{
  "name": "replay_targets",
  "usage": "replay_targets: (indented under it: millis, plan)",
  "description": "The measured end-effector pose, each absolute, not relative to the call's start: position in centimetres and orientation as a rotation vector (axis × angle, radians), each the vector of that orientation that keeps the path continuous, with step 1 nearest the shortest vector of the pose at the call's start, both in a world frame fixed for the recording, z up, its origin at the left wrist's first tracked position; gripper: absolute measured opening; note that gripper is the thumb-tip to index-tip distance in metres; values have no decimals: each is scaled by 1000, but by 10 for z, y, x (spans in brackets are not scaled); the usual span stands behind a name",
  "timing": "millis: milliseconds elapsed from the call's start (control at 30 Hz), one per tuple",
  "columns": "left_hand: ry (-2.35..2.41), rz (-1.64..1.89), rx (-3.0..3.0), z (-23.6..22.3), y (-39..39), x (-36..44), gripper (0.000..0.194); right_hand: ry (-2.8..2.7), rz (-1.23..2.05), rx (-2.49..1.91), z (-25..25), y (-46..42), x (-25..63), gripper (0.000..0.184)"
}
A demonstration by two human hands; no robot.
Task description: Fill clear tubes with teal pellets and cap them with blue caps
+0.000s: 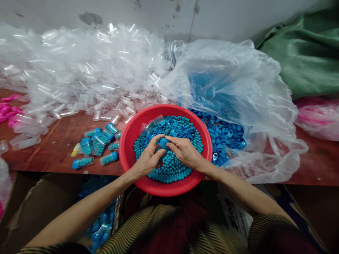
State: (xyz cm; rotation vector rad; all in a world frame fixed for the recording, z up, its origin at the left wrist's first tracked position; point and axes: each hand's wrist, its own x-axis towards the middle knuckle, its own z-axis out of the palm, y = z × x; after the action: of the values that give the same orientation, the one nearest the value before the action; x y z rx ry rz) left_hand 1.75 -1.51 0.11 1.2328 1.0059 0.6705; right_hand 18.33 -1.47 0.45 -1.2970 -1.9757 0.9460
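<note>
Far off to the left of my hands, pink pieces lie on the worktop, beside a heap of clear tubes that spreads beyond my reach-side and slopes toward me; a knock there could set some sliding. Nearer, just left of my left hand, capped tubes filled with beads lie in a loose cluster, a few close to the near edge, where a sleeve could sweep them off. My hands are together, fingertips of both closed on a blue cap; whether a tube sits under it, I can't tell for sure. Beneath them is the red bowl of turquoise beads. It juts past the worktop's near edge, so leaning on that rim could tip it and spill the beads. Right of my right hand, loose blue caps spill from a plastic bag; snagging its film could drag them floorward.
</note>
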Motion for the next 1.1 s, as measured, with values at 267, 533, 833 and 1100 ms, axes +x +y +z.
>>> replay_targets:
  millis: [267, 533, 833, 1100]
  plan:
    - [1010, 691, 1202, 1, -15, 18, 50, -2386, 623, -1387, -3, -31, 170, 102]
    - [1012, 796, 1191, -2, -17, 21, 37, -2420, 428, -1495, 1, -35, 163, 77]
    - [1036, 902, 965, 0, -21, 34, 29, -2389, 333, -1444, -4, -32, 162, 64]
    - [1042, 876, 967, -1, -26, 32, 36, -2258, 693, -1287, 0, -30, 171, 65]
